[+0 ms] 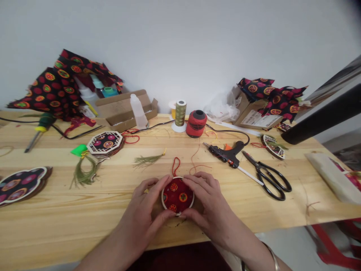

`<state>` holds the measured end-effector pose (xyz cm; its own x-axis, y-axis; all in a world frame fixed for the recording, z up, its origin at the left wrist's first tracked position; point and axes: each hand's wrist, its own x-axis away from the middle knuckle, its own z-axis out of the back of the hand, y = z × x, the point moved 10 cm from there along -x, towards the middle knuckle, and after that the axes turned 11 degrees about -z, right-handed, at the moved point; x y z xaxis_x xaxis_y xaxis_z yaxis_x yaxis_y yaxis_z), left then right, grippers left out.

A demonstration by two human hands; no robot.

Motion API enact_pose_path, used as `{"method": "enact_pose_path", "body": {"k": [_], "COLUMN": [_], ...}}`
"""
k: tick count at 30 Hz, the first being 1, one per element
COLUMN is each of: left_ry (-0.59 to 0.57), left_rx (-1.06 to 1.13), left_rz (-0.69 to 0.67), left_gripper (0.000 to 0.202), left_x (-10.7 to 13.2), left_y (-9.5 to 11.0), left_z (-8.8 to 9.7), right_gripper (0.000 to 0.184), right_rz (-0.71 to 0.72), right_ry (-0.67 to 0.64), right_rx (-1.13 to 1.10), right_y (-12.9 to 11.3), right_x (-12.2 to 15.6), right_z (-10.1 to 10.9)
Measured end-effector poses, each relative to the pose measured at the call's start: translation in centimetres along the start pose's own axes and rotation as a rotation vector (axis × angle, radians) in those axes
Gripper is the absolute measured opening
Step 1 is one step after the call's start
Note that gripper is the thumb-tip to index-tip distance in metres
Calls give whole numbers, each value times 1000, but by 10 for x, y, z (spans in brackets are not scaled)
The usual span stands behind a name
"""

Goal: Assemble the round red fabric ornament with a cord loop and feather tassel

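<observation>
A round ornament (178, 195) with dark red patterned fabric and a pale rim lies near the table's front edge. My left hand (148, 207) grips its left side, fingers along the upper rim and thumb at the bottom. From the right, my right hand (207, 205) holds the same rim in a mirrored way. A red cord loop (176, 166) sticks out from the ornament's top. Just beyond lies a small green tassel (149, 160). A black glue gun (227, 154) with a white stick and black-handled scissors (266, 175) lie to the right.
Fabric-covered octagonal pieces (105, 143) and cloud-shaped pieces (22, 184) sit at left, near a screwdriver (39, 130). A red thread spool (196, 123), green thread cone (181, 113), white bottle (137, 112) and cardboard box (118, 113) stand behind. A black pole (324, 113) rises at right.
</observation>
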<state>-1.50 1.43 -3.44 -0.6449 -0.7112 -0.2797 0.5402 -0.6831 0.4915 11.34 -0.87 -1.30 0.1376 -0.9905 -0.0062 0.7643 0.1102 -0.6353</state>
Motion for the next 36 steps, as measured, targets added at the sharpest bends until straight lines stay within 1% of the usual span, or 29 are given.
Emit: {"method": "enact_pose_path", "body": {"k": [11,20,22,27,32,36], "left_ry": [22,-4,-22,-11,-7,-4], "left_rx": [-18,-34,-26,-20,-12,7], "left_rz": [2,-9,-10,-18,-16,-20], "left_gripper": [66,69,69,70,66,62], "left_x": [1,2,2,2,-1,-3], "left_y": [-4,-2,-2,-1,1,3], "left_z": [-4,-5,-7,-6,-4,-2], "right_gripper": [63,55,55,57,61,60], "right_rz": [28,28,32,24,5,4], "right_ry": [5,-38,-37,-30,-58,-40], "right_rx": [31,105,106,131,118,74], "right_y": [0,-3,-4,-6,-8,-10], "right_x": [-2,-4,-5,-5,-4,-4], "right_z": [-2,-3,-3,-3,-4,0]}}
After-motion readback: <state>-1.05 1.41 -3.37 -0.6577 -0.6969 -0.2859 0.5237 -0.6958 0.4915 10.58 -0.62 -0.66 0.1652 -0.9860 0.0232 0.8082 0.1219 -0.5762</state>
